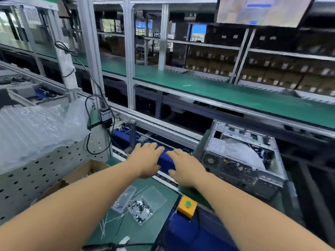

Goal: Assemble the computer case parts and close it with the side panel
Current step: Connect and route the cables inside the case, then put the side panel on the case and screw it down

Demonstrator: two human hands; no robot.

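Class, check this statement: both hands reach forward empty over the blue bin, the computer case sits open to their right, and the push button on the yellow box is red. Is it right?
Not quite. The head view shows the push button on the yellow box is green, not red. The rest holds: left hand and right hand reach forward empty over the blue bin, and the computer case sits open to their right.

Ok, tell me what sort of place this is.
Likely a computer assembly line in a factory: a long green conveyor belt, an open grey metal computer case on the line, and racks of labelled cardboard boxes behind.

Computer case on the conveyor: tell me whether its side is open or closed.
Open. The computer case has no panel on its upward side; its interior, cables and a plastic bag show. Neither hand touches it.
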